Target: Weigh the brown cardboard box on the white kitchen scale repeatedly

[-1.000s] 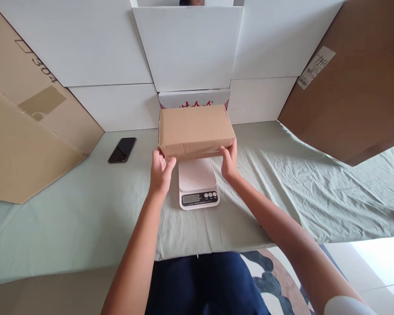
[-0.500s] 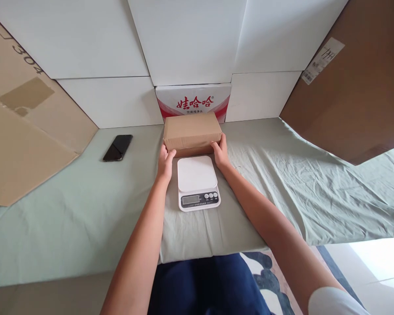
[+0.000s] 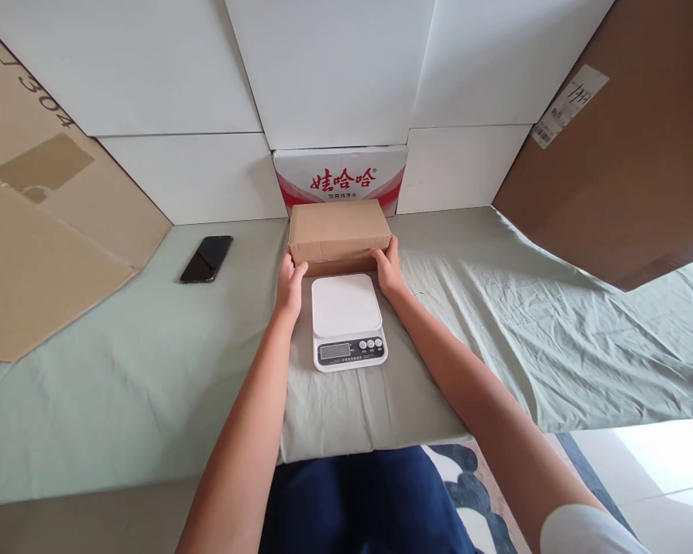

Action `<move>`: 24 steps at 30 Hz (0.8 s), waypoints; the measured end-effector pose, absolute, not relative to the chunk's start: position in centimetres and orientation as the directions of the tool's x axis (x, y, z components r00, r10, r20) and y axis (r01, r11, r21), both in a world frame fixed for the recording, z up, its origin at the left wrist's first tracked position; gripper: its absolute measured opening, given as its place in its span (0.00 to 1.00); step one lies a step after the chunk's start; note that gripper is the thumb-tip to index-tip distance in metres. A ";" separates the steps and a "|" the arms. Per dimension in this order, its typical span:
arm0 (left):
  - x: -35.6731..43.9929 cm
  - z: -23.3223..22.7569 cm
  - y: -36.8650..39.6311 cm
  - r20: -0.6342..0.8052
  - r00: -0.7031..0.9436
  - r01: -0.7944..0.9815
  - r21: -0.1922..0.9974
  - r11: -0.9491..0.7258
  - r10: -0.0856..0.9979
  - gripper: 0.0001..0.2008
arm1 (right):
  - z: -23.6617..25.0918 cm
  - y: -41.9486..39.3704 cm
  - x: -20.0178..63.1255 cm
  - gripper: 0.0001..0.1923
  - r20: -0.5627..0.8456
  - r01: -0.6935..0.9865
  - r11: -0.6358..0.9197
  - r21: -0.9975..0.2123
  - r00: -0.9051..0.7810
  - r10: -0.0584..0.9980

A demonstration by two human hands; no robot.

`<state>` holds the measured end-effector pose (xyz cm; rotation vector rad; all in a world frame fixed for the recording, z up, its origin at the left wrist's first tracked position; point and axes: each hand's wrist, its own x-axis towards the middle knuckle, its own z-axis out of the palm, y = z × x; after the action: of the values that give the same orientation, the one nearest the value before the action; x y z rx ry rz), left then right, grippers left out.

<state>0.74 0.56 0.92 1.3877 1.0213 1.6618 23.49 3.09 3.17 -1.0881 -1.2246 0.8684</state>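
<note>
A small brown cardboard box is held between both my hands, just behind the scale. My left hand grips its left end, thumb on the front face. On the other end, my right hand is closed round the front right corner with its thumb across the front. The fingers behind the box's sides are partly hidden. Directly in front of the box lies a white kitchen scale with nothing on its platform. Its grey display shows no digits I can read.
A black phone lies on the green cloth to the left. A white and red printed carton stands behind the box. Large cardboard panels flank the table, one at left and one at right.
</note>
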 end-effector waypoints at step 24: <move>0.6 1.2 -1.2 0.143 -0.317 -0.123 0.974 -0.191 0.938 0.28 | 1.8 2.3 24.7 0.31 0.313 -0.028 0.316 -0.948 0.081 0.946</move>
<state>0.62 -1.19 1.22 1.0526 1.2281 1.6342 24.67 2.29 1.79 -0.9777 -1.2593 0.9374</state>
